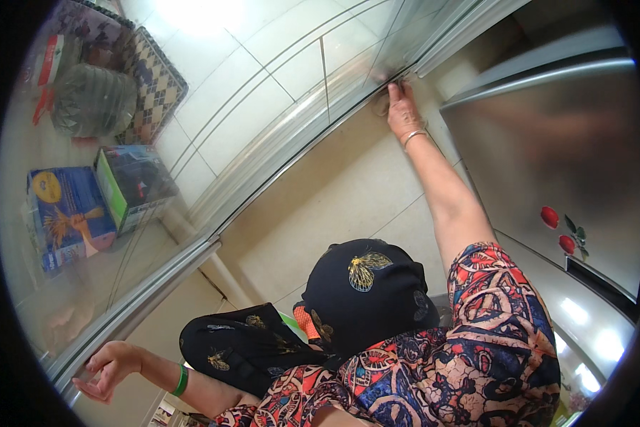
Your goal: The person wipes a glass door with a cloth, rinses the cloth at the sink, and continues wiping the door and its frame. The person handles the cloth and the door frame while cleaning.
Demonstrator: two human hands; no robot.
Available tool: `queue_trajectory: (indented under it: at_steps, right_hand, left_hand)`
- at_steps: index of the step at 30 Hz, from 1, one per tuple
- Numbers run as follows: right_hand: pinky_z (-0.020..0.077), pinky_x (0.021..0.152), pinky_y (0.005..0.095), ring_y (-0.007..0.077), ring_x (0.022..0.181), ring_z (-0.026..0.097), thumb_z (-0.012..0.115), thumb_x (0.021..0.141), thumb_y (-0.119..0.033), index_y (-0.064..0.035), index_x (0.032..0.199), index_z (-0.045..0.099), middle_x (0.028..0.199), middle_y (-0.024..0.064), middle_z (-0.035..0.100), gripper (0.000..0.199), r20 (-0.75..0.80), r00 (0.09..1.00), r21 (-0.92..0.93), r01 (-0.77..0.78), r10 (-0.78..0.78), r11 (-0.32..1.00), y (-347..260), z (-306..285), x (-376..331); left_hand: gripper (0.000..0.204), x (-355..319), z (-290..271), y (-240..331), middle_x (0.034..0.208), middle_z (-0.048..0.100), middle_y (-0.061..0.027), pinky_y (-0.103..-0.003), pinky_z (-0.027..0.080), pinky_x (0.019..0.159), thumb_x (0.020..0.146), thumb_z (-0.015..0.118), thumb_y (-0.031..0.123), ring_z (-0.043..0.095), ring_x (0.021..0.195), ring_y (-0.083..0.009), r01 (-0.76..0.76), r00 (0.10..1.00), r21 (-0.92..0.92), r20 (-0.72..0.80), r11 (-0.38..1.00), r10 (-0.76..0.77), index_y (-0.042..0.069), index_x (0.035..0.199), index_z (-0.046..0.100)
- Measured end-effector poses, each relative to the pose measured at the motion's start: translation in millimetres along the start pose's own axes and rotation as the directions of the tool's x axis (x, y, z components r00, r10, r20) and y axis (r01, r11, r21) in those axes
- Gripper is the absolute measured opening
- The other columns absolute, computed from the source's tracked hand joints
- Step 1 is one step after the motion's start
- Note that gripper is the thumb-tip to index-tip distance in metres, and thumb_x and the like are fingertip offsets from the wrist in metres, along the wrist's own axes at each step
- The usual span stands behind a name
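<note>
A glass door panel (263,121) with a pale metal frame runs slantwise from lower left to upper right. My right hand (404,114), a bangle on its wrist, reaches to the far end of the panel. Its fingers are stretched out against the frame edge, and their tips are partly lost in the glass reflection. A faint brownish shape beside these fingers is too unclear to name. My left hand (112,370), with a green band on the wrist, is by the near end of the frame. Its fingers are loosely bent and apart, with nothing seen in them.
To the right stands a steel refrigerator (547,156) with red flower stickers. Behind the glass at left are a blue box (71,217), a green-and-black box (136,186), a large clear plastic container (96,99) and a checked mat (152,82). Tiled floor (320,206) lies below.
</note>
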State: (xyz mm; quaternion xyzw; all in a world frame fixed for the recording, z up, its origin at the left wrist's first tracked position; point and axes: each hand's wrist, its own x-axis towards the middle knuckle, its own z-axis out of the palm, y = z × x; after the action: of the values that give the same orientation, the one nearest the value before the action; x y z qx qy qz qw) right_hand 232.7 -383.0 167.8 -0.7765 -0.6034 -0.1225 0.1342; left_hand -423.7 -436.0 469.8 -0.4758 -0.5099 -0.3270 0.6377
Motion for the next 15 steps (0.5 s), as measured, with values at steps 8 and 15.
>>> queue_trajectory:
  at_steps: [8, 15]
  right_hand:
    - [0.0479, 0.092, 0.0435, 0.042, 0.11, 0.053, 0.045, 0.085, 0.005, -0.0103, 0.123, 0.043, 0.116, 0.0233, 0.054, 0.042, 0.115, 0.98, 0.317, 0.119, -0.163, 0.941, 19.0, -1.1, -11.1]
    - [0.046, 0.089, 0.0461, 0.0414, 0.102, 0.053, 0.054, 0.073, 0.007, -0.0067, 0.117, 0.047, 0.113, 0.0219, 0.046, 0.046, -0.019, 0.992, 0.436, -0.101, 0.122, 0.894, -79.4, 11.0, -44.1]
  left_hand:
    - [0.026, 5.0, -1.6, 0.0, 0.12, 0.049, -0.0114, -0.036, 0.036, 0.092, 0.091, 0.042, 0.005, 0.038, 0.107, -0.0254, -0.025, 1.0, 0.098, 0.01, 0.995, 0.025, 0.001, 0.117, 0.046]
    - [0.032, 5.1, -2.6, 1.6, 0.118, 0.05, -0.0112, -0.038, 0.035, 0.095, 0.086, 0.044, 0.002, 0.039, 0.108, -0.0258, -0.007, 1.0, 0.057, 0.025, 0.998, 0.006, 0.002, 0.118, 0.047]
